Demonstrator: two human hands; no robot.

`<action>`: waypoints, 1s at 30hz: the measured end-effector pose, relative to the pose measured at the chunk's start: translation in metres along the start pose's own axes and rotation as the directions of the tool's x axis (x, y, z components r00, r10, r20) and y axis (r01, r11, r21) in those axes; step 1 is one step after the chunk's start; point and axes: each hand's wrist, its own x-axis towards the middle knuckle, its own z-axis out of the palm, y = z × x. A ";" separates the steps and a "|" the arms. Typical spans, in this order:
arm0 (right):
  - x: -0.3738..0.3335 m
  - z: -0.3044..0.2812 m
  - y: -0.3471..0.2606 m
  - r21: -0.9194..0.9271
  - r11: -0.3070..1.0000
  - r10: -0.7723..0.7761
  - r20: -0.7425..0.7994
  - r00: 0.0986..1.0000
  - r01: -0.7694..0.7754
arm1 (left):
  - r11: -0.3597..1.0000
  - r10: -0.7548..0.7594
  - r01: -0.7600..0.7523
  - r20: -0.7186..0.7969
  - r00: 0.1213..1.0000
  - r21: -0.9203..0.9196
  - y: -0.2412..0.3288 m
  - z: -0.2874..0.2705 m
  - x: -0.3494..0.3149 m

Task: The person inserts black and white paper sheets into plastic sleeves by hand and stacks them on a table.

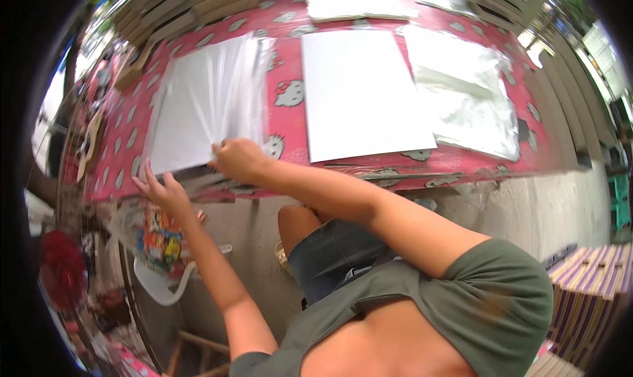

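On the left of the table lies a white sheet stack or board inside a clear plastic sleeve. My right hand is closed on the sleeve's near edge, and creases fan out from its fingers across the plastic. My left hand is open, fingers spread, by the near left corner of the same sleeve; whether it presses on it I cannot tell. In the middle a bare white rectangular stack or board lies flat. To its right rests a pile of shiny clear plastic sleeves.
A pink patterned cover lies over the table. Brown cardboard stacks stand at the back left and along the right side. Another white plastic-wrapped stack is at the back. Below the table's left edge sits a bag of colourful packets.
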 end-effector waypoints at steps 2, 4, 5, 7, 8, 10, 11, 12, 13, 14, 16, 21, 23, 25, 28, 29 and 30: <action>-0.003 -0.013 -0.008 -0.001 1.000 0.007 0.091 0.996 -0.007 | 0.981 0.092 -0.123 0.201 0.975 0.147 0.013 0.004 -0.030; -0.011 -0.034 -0.016 -0.020 0.999 -0.028 0.197 0.980 0.032 | 0.959 0.166 -0.230 0.333 0.928 0.163 0.001 0.011 -0.058; -0.022 -0.056 -0.023 0.035 0.999 -0.001 0.106 0.994 -0.002 | 0.955 0.210 -0.268 0.341 0.916 0.130 -0.026 0.011 -0.053; -0.053 -0.126 0.005 -0.009 1.000 0.022 -0.013 1.000 -0.022 | 0.947 0.270 -0.310 0.309 0.912 0.086 -0.036 0.017 -0.050; -0.071 -0.155 0.071 0.038 0.999 0.003 -0.184 0.983 0.004 | 0.947 0.281 -0.313 0.274 0.920 0.079 -0.024 0.020 -0.050; -0.086 -0.245 0.140 0.055 0.938 0.338 -0.357 0.871 -0.342 | 0.951 0.289 -0.300 0.127 0.949 0.073 -0.039 0.012 -0.043; -0.113 -0.308 0.212 -0.224 0.880 0.237 -0.557 0.796 -0.419 | 0.969 0.243 -0.245 0.125 0.962 0.006 -0.004 0.019 -0.047; -0.139 -0.364 0.254 -0.446 0.647 0.232 -0.658 0.716 -0.619 | 0.980 0.196 -0.192 0.134 0.971 -0.043 0.044 0.014 -0.052; -0.150 -0.373 0.266 -0.630 0.339 0.133 -0.703 0.699 -0.698 | 0.990 0.139 -0.134 0.133 0.981 -0.045 0.075 0.001 -0.058; -0.155 -0.376 0.274 -0.644 0.267 0.330 -0.638 0.696 -0.717 | 0.976 0.026 0.042 0.305 0.952 -0.214 0.095 -0.004 -0.067; -0.166 -0.382 0.291 -0.611 0.298 0.609 -0.470 0.639 -0.734 | 0.854 0.250 -0.009 0.394 0.884 -0.520 0.146 0.005 -0.095; -0.142 -0.235 0.137 -0.207 0.976 0.069 0.025 0.997 -0.063 | 0.811 0.533 -0.197 0.558 0.637 -0.550 0.246 -0.014 -0.124; -0.153 -0.251 0.024 0.086 0.994 -0.076 0.098 0.992 0.067 | 0.647 0.720 -0.227 0.485 0.497 -0.728 0.241 0.002 -0.131; -0.149 -0.271 0.033 0.009 1.000 -0.013 -0.089 0.996 0.014 | 0.692 0.431 0.363 0.760 0.486 -0.624 0.250 -0.015 -0.132; -0.126 -0.299 0.066 0.298 0.950 0.165 -0.211 0.963 -0.097 | 0.731 0.268 0.462 0.834 0.482 -0.502 0.260 -0.035 -0.107; -0.121 -0.305 0.056 0.437 0.873 0.324 -0.187 0.927 -0.217 | 0.637 0.313 0.524 0.811 0.494 -0.565 0.257 -0.030 -0.101; -0.120 -0.297 0.051 0.402 0.911 0.221 -0.285 0.933 -0.093 | 0.565 0.371 0.425 0.678 0.634 -0.707 0.253 -0.022 -0.100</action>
